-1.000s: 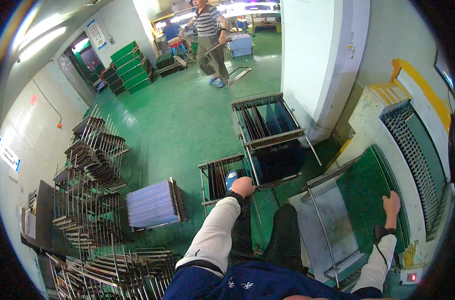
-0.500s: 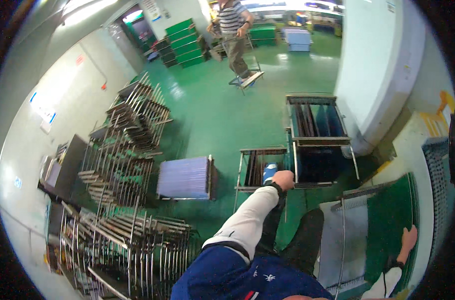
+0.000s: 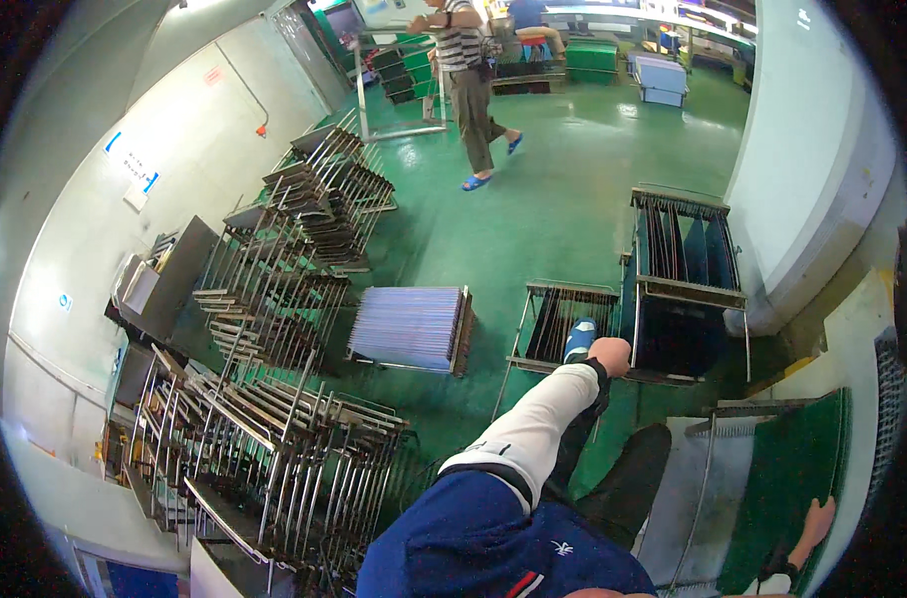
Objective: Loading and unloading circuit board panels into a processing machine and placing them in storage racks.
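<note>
My left hand point(image 3: 610, 356) reaches forward, fingers curled closed, at the near left corner of a dark metal rack point(image 3: 689, 290) holding upright dark panels. What lies inside its fingers is hidden. Just left of that hand, my foot in a blue and white shoe point(image 3: 580, 340) shows against a lower metal rack point(image 3: 545, 317) of thin dark panels. Low at the right, my right hand point(image 3: 818, 522) grips the outer edge of a green panel point(image 3: 794, 478). This panel lies beside a grey-white panel point(image 3: 730, 468), with a thin metal rod point(image 3: 700, 488) across the pale side.
Crowded metal racks point(image 3: 284, 439) line the left wall. A stack of pale purple sheets point(image 3: 410, 329) stands on the floor. Farther off, a person in striped top point(image 3: 461, 50) handles a metal frame point(image 3: 404, 131). A white pillar point(image 3: 802, 179) rises at the right.
My view has shifted, so the racks and panels appear farther right. Both hands stay at the same things. The other person has turned and now holds a metal frame upright.
</note>
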Action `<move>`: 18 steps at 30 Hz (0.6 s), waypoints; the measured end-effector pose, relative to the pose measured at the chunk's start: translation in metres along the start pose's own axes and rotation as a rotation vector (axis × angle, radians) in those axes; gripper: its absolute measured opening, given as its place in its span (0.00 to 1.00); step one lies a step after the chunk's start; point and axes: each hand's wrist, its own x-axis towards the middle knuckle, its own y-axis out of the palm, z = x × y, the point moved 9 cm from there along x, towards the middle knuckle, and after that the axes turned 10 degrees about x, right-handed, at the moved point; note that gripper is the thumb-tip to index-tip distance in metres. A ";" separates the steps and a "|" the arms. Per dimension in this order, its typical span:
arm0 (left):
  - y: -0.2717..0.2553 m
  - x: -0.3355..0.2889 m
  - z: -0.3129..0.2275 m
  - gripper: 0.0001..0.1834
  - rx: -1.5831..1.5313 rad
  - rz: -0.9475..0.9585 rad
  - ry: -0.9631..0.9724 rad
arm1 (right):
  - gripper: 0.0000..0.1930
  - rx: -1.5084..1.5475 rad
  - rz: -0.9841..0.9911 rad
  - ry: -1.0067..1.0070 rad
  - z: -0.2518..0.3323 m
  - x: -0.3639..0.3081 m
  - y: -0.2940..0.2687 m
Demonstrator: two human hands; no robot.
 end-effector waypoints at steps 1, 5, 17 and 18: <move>0.006 0.001 0.009 0.14 0.021 -0.023 -0.002 | 0.28 0.005 0.011 -0.007 0.016 -0.006 -0.007; 0.008 0.003 0.011 0.13 -0.013 -0.069 -0.016 | 0.29 -0.019 -0.007 -0.036 0.019 -0.010 -0.013; -0.010 -0.009 -0.001 0.10 -0.008 0.041 -0.039 | 0.30 0.031 -0.022 -0.051 -0.006 0.008 0.005; -0.011 -0.009 -0.001 0.10 -0.001 0.035 -0.037 | 0.30 0.046 -0.025 -0.057 -0.004 0.007 0.004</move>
